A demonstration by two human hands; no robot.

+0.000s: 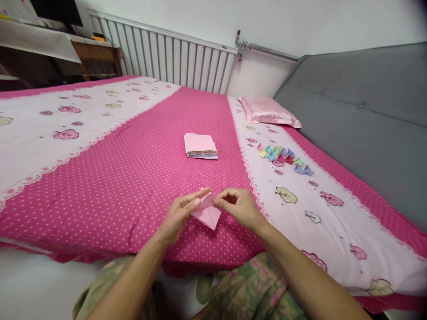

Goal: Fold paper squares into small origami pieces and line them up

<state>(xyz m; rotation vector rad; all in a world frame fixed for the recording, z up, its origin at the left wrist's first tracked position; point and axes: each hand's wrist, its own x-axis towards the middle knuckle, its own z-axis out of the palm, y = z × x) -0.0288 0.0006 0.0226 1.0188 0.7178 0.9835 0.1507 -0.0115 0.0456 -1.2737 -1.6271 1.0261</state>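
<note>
A pink sheet of folding paper (209,216), creased and partly folded, is held just above the near part of the bed. My left hand (182,212) grips its left edge between thumb and fingers. On the other side, my right hand (238,205) pinches the upper right part of the paper. Beyond my hands lies a stack of square coloured paper (200,146) with a pink sheet on top. Several small folded paper pieces (283,156) in many colours sit in a group to the right.
The bed (133,178) has a pink dotted and white patterned cover. At the back right lie a shiny pink pillow (269,112) and a grey padded headboard (360,106). A radiator (167,51) lines the wall; a desk (90,51) with a monitor (58,12) stands far left.
</note>
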